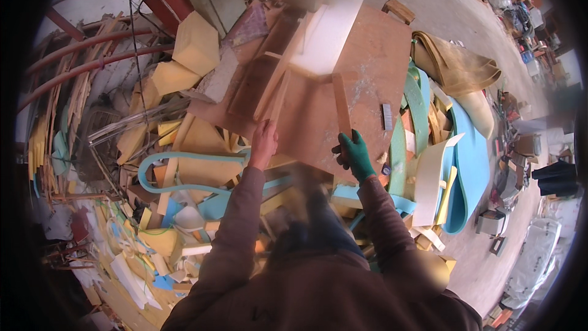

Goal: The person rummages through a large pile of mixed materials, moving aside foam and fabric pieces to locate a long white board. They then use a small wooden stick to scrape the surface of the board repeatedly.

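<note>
My bare left hand (264,144) is closed round the near end of a narrow wooden strip (280,97), which points away from me over a brown board (380,43). My right hand (355,158), in a green glove, grips the lower end of another wooden strip (342,103). Whether the two strips are joined cannot be made out. Just beyond them a white block (327,30) lies on the board, with a long wooden piece (278,73) along its left side. To the right of the gloved hand are a small grey ribbed piece (387,116) and a small dark round thing (386,170).
Foam offcuts (184,214) in yellow, white and blue lie heaped around my legs and to the left. A blue foam strip (184,156) loops there. At right stand a bent blue sheet (471,165) and a folded brown cloth (456,61). Red pipes (92,40) curve at far left.
</note>
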`<state>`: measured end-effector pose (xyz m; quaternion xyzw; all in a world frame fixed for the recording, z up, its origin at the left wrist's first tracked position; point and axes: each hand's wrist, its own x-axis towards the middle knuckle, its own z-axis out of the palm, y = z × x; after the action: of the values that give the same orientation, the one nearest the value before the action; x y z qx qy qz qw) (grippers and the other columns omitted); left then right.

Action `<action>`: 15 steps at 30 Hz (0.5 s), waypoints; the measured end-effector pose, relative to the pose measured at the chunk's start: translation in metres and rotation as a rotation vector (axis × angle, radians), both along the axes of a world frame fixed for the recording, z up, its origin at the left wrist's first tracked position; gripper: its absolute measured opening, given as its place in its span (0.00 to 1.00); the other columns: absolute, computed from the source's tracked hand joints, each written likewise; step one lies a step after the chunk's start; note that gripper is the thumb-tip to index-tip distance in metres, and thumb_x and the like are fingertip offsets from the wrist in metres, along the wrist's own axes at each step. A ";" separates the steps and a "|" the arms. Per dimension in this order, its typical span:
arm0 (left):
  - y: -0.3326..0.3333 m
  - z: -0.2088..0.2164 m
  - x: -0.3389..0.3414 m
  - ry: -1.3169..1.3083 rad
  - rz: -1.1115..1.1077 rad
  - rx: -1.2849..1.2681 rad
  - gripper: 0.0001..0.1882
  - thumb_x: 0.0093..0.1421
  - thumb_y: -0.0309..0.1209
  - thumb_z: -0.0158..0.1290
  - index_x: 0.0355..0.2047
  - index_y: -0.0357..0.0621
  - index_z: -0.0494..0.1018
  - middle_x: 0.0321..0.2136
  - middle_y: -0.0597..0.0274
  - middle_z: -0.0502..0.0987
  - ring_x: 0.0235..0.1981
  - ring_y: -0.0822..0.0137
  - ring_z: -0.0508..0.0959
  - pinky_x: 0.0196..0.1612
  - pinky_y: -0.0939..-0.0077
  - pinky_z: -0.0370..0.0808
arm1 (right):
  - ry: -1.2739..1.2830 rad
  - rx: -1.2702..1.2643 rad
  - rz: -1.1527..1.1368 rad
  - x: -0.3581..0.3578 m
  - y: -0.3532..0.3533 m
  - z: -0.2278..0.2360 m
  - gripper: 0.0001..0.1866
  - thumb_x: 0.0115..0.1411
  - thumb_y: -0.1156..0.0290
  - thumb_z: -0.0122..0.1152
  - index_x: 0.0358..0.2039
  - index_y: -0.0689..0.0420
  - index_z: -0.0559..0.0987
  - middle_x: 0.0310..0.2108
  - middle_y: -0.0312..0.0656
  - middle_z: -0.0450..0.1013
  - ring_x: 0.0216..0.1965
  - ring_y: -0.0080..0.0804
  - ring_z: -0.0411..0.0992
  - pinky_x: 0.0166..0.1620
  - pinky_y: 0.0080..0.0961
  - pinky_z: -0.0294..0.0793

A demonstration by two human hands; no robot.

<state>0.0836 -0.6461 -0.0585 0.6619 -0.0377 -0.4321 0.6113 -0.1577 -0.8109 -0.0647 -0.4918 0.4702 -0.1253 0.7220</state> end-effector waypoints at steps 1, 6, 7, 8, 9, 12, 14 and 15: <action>0.001 0.000 0.000 -0.004 0.002 0.033 0.14 0.76 0.47 0.51 0.44 0.50 0.72 0.25 0.71 0.69 0.15 0.80 0.61 0.18 0.79 0.56 | -0.002 -0.008 0.008 0.000 0.001 0.000 0.25 0.74 0.54 0.59 0.62 0.56 0.70 0.32 0.45 0.79 0.16 0.27 0.70 0.16 0.24 0.62; -0.012 -0.002 0.008 -0.034 -0.008 -0.007 0.15 0.76 0.47 0.51 0.45 0.49 0.72 0.25 0.71 0.69 0.15 0.80 0.62 0.17 0.79 0.56 | -0.010 0.010 -0.021 0.003 0.003 -0.001 0.23 0.74 0.54 0.60 0.60 0.55 0.71 0.31 0.45 0.79 0.16 0.27 0.70 0.16 0.24 0.62; -0.016 -0.002 0.009 -0.058 -0.017 -0.003 0.15 0.76 0.47 0.52 0.46 0.49 0.72 0.25 0.71 0.69 0.15 0.80 0.62 0.17 0.78 0.56 | 0.010 0.015 -0.032 0.004 0.003 -0.002 0.22 0.74 0.54 0.60 0.59 0.55 0.71 0.31 0.45 0.79 0.16 0.27 0.70 0.16 0.24 0.62; -0.019 -0.003 0.010 -0.047 -0.015 0.002 0.15 0.76 0.47 0.52 0.46 0.49 0.72 0.25 0.71 0.69 0.15 0.80 0.62 0.17 0.79 0.56 | -0.009 0.011 -0.033 0.005 0.002 -0.003 0.22 0.74 0.54 0.60 0.59 0.54 0.71 0.31 0.45 0.79 0.16 0.27 0.70 0.16 0.24 0.62; -0.022 -0.003 0.011 -0.044 -0.014 0.007 0.15 0.76 0.47 0.52 0.46 0.48 0.73 0.25 0.71 0.69 0.15 0.80 0.62 0.16 0.79 0.56 | -0.013 0.004 -0.038 0.008 0.000 -0.004 0.22 0.74 0.54 0.60 0.58 0.54 0.71 0.31 0.45 0.79 0.16 0.27 0.70 0.16 0.24 0.62; -0.033 -0.004 0.016 -0.045 -0.006 0.000 0.15 0.76 0.47 0.52 0.46 0.48 0.73 0.25 0.71 0.69 0.14 0.80 0.61 0.16 0.79 0.54 | -0.034 0.006 -0.045 0.013 -0.007 -0.006 0.21 0.73 0.54 0.60 0.58 0.53 0.71 0.30 0.44 0.79 0.16 0.27 0.70 0.16 0.24 0.62; -0.039 -0.005 0.019 -0.048 -0.003 0.001 0.15 0.76 0.47 0.52 0.47 0.48 0.73 0.25 0.71 0.69 0.14 0.81 0.61 0.15 0.80 0.53 | -0.044 0.009 -0.047 0.017 -0.012 -0.008 0.21 0.73 0.54 0.60 0.58 0.53 0.71 0.30 0.44 0.79 0.16 0.27 0.70 0.16 0.24 0.62; -0.042 -0.005 0.021 -0.048 -0.004 0.009 0.15 0.76 0.46 0.51 0.47 0.49 0.74 0.25 0.71 0.69 0.14 0.81 0.61 0.15 0.80 0.53 | -0.045 0.010 -0.047 0.018 -0.015 -0.009 0.22 0.73 0.54 0.60 0.59 0.53 0.71 0.30 0.44 0.78 0.16 0.27 0.70 0.16 0.24 0.62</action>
<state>0.1045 -0.6880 -0.0631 0.6749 -0.0518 -0.4175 0.6062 -0.1398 -0.8257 -0.0735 -0.4743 0.4657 -0.1509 0.7317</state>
